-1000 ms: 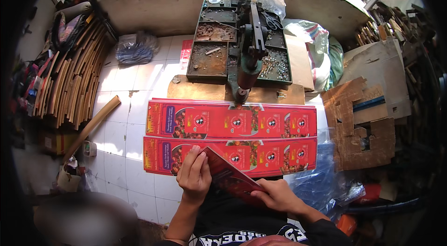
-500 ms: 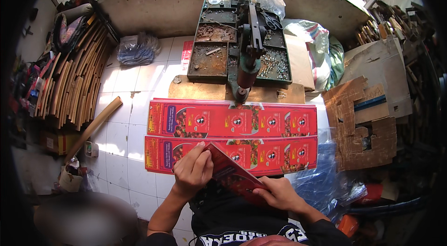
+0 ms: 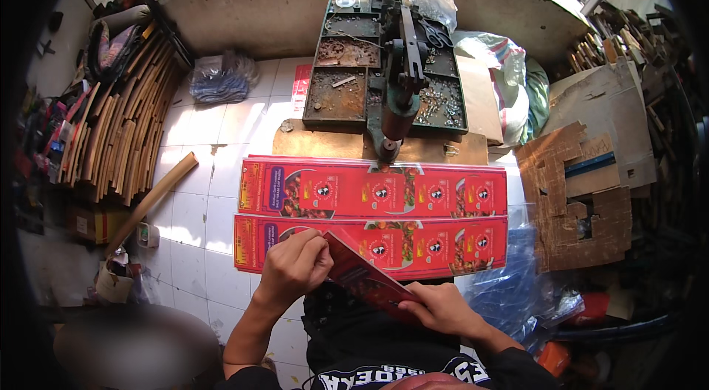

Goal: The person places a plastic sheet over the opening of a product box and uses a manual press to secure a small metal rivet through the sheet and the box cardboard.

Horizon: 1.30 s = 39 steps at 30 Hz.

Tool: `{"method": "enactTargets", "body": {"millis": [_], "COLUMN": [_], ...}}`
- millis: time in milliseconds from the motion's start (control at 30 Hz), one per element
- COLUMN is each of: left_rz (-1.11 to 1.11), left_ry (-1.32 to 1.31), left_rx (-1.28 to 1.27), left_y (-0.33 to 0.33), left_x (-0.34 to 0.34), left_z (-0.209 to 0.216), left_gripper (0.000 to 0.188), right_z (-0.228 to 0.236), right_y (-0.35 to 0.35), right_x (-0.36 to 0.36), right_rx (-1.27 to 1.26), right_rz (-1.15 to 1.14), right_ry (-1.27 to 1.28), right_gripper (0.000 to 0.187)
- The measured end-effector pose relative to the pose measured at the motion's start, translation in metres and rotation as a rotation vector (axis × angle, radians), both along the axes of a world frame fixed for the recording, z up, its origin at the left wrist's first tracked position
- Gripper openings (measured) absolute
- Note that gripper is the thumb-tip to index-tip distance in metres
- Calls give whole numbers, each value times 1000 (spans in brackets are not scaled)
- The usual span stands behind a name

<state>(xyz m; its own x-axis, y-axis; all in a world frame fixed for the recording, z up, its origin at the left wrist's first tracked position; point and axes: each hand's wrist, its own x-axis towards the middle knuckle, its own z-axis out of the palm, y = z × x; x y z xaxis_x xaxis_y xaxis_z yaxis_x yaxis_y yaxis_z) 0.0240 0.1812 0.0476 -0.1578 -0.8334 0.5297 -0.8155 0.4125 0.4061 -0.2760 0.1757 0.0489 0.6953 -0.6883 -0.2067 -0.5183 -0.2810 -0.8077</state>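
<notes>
A red printed strip (image 3: 367,279) with food pictures is held at a slant in front of my body, its face tipped so that it shows darker. My left hand (image 3: 297,266) is closed with curled fingers at its upper left end; the thumb is mostly hidden. Lower down, my right hand (image 3: 443,307) grips the other end, thumb on top. Just beyond lie two rows of similar red printed strips, a far stack (image 3: 373,190) and a near stack (image 3: 436,250), partly covered by my left hand and the held strip.
A hand press (image 3: 399,94) stands behind the stacks, over a compartmented metal tray (image 3: 343,91) of small metal parts. Scissors (image 3: 436,34) lie in the tray. Cut cardboard (image 3: 543,198) and clear plastic (image 3: 502,286) are on the right. Board stacks (image 3: 122,142) and a cardboard tube (image 3: 155,202) stand left.
My left hand has turned and shifted slightly left and down, its fingers more curled. My right hand and the held strip stay nearly in place. The whole view has shifted a little.
</notes>
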Motion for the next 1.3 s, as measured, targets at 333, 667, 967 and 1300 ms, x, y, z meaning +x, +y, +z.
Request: {"method": "enactTargets", "body": {"millis": [333, 667, 967, 1300], "left_rz": [-33, -49, 21, 20], "left_ry": [-115, -183, 62, 590], "left_rx": [55, 65, 23, 495], "left_y": [-1, -7, -1, 10], "left_x": [3, 3, 11, 17], "left_z": [10, 7, -4, 4], "left_gripper": [20, 19, 20, 17], "right_z": [1, 2, -1, 0], "right_y": [0, -1, -7, -10], "right_x": [0, 1, -2, -1], "right_rx": [-41, -41, -46, 29], "right_rz": [32, 4, 9, 55], "right_ry": [1, -11, -33, -13], "right_gripper": [23, 22, 22, 24]}}
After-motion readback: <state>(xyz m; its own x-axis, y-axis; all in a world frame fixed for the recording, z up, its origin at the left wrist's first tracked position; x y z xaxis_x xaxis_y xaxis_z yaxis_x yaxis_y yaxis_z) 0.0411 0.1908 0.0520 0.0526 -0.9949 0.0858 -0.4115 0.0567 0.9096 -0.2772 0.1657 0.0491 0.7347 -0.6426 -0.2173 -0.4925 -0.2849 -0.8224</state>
